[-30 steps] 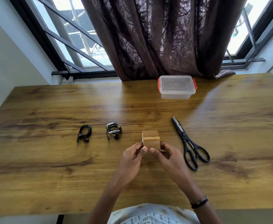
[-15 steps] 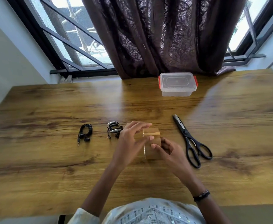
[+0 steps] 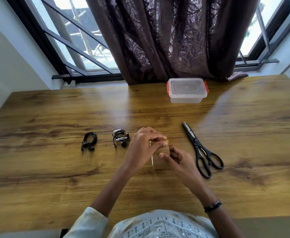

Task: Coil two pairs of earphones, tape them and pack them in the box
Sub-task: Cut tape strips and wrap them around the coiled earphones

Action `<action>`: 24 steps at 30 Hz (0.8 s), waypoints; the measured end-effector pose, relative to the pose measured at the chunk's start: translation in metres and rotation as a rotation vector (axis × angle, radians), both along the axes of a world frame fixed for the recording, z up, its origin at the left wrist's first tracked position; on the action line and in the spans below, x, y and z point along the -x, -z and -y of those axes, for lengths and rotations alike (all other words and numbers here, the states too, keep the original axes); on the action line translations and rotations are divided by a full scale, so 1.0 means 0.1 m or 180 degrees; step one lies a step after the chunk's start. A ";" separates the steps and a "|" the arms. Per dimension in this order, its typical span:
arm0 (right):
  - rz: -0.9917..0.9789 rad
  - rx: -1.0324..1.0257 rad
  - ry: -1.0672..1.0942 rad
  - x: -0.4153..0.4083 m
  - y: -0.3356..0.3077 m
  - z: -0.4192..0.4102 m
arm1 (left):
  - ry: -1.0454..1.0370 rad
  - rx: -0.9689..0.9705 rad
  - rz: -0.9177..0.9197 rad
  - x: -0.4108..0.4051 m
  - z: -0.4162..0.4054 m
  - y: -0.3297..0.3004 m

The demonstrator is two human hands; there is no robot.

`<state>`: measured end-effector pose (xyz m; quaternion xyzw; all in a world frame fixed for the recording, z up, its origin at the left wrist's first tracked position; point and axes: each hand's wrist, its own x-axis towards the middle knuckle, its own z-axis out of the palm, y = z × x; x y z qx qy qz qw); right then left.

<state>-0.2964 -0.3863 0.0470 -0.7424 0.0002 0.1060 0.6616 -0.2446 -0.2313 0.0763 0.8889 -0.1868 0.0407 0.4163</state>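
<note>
wood-grain table (image 3: 55,169) under a window with a dark lace curtain (image 3: 166,40). both hands on the tape (image 3: 161,160), a brown roll standing on edge. since a second ago the left hand (image 3: 140,148) has lifted from the roll's near side and come over its top; its fingertips (image 3: 164,144) now look pinched at the upper rim, likely picking at the tape end, though no free strip can be made out. the right hand (image 3: 178,160) grips the roll from the right, thumb on its face. so taping is about to start. both earphones (image 3: 89,141) (image 3: 121,139) lie left of the left fingers, coiled into small black bundles, thin rubbery cord, untaped. scissors (image 3: 202,152), black handles and steel blades, lie just right of the right fingers. box (image 3: 187,91), clear plastic with red clips, lid on, sits well beyond the fingertips near the curtain.
</note>
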 end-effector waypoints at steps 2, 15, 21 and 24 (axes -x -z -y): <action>0.0011 -0.0012 -0.0008 0.00 0.00 0.00 | 0.0002 -0.0073 0.0041 -0.01 0.00 0.01; 0.0119 0.0108 0.0000 -0.01 0.01 0.01 | 0.0097 -0.0633 0.0629 0.00 0.06 0.04; 0.0175 0.0145 -0.0002 0.00 0.01 0.01 | 0.0118 -0.0850 0.0914 0.01 0.09 0.06; 0.0196 0.0135 -0.0017 0.00 0.01 0.01 | 0.0110 -0.0836 0.0911 0.02 0.09 0.06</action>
